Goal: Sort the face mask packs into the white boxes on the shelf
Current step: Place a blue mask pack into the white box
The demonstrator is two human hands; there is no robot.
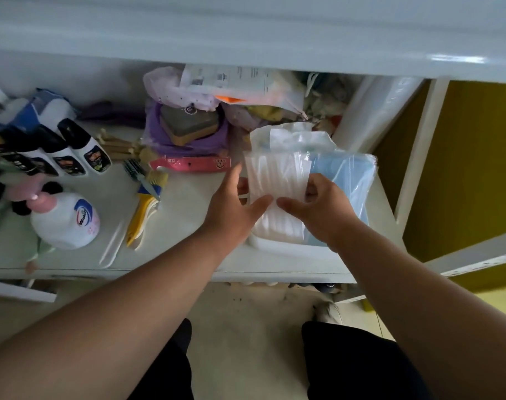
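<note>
The white mask pack [276,180] is gripped at its near end by both the left hand [231,210] and right hand [323,209], its long axis running away from them above the white box [286,249].

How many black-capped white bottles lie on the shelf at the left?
3, side by side at the shelf's left: one, one, one. More may be hidden past the frame edge.

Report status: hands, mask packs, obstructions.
Left hand and right hand both grip white mask pack over white box. Blue mask pack alongside. Nothing blocking.
</note>
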